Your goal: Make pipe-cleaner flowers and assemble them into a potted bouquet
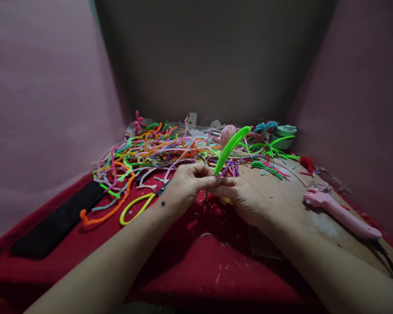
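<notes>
Between my fingertips stands a bright green pipe cleaner (pixel 231 150), bent into a long narrow leaf shape that leans up to the right. My left hand (pixel 188 185) pinches it near its base from the left. From the right, my right hand (pixel 240 196) closes on the same lower end, and the fingers of both hands meet there. A short end of the stem pokes out below them. Yellow-handled scissors (pixel 137 207) lie beside my left wrist, their blades partly hidden behind the hand.
A tangled heap of coloured pipe cleaners (pixel 170 150) spreads along the back. A black flat case (pixel 59 213) lies left on the red cloth (pixel 196 270). At right, a pink glue gun (pixel 342 211) with a cable rests on cardboard (pixel 291 222). Pink walls flank both sides.
</notes>
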### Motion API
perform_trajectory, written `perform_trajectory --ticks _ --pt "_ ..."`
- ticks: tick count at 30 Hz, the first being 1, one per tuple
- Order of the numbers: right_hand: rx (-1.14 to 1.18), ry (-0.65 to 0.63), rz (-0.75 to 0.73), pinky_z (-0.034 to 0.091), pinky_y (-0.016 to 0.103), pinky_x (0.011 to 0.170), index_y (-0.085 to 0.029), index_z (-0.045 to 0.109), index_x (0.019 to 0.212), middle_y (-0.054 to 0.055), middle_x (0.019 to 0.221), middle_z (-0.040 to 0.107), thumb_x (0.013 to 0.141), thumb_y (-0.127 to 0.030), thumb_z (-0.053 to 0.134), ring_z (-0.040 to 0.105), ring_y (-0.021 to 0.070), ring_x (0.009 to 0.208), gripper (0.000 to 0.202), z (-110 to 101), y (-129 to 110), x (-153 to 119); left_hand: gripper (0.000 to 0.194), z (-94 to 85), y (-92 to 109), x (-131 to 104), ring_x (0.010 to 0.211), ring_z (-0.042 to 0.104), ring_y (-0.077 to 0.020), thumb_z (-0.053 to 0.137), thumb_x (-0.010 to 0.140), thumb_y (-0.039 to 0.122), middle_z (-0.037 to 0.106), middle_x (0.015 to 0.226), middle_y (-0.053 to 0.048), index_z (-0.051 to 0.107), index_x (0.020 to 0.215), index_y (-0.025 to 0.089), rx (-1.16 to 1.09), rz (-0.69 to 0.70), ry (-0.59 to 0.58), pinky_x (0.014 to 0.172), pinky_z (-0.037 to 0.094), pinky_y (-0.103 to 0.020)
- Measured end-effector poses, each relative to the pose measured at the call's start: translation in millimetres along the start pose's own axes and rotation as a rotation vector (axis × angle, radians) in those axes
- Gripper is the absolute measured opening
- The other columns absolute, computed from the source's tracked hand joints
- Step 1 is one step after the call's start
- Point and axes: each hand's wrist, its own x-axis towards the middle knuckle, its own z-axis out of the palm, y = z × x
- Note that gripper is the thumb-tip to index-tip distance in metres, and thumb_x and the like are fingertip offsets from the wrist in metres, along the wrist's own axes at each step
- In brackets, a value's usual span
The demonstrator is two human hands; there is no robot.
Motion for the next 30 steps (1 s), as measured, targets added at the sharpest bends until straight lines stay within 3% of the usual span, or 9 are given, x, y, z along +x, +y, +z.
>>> perform_trajectory --ticks 5,12,20,25,30 --pt "-0.108 0.000 0.000 0.027 0.024 0.051 -0.018 0.072 0.074 -0.004 0.053 0.055 0.058 -0.035 0.074 0.037 0.0068 0.048 0.022 0.2 -3.8 -0.1 0.015 0.7 2.3 -1.5 0.062 0.046 -0.0104 0.059 0.070 0.026 0.052 0.063 0.002 0.060 0.065 0.012 0.169 0.071 0.003 0.061 0.036 -0.023" --pt "-0.168 0.007 -0.015 0.023 0.025 0.049 -0.019 0.070 0.070 -0.004 0.054 0.052 0.061 -0.040 0.073 0.031 0.0064 0.047 0.024 -1.7 1.1 0.1 0.013 0.5 7.2 -3.7 0.066 0.044 -0.0112 0.054 0.072 0.016 0.049 0.065 0.001 0.059 0.061 0.013 0.322 0.219 -0.002 0.065 0.036 -0.024" --pt "-0.218 -0.095 0.011 0.023 0.024 0.048 -0.016 0.063 0.062 -0.005 0.051 0.044 0.070 -0.041 0.067 0.030 0.0059 0.047 0.027 1.6 -4.7 -7.6 0.018 -8.4 5.2 -2.4 0.055 0.041 -0.0079 0.057 0.074 0.028 0.047 0.059 0.002 0.057 0.064 0.013 -0.095 -0.019 -0.218 0.056 0.033 -0.021" --pt "-0.202 -0.212 -0.044 0.033 0.025 0.061 -0.015 0.068 0.071 -0.003 0.062 0.054 0.070 -0.032 0.068 0.042 0.0080 0.059 0.016 4.6 -12.3 -12.3 0.020 -14.3 6.4 -3.7 0.050 0.039 -0.0061 0.060 0.071 0.029 0.046 0.053 0.002 0.060 0.062 0.011 -0.159 -0.121 -0.299 0.053 0.031 -0.020" --pt "-0.303 -0.251 -0.022 0.029 0.024 0.056 -0.014 0.068 0.066 -0.002 0.057 0.051 0.071 -0.034 0.066 0.038 0.0079 0.056 0.020 0.3 -12.1 -12.0 0.019 -18.6 0.8 -2.7 0.048 0.038 -0.0057 0.061 0.072 0.028 0.048 0.054 0.002 0.060 0.064 0.010 -0.241 -0.183 -0.383 0.051 0.029 -0.020"
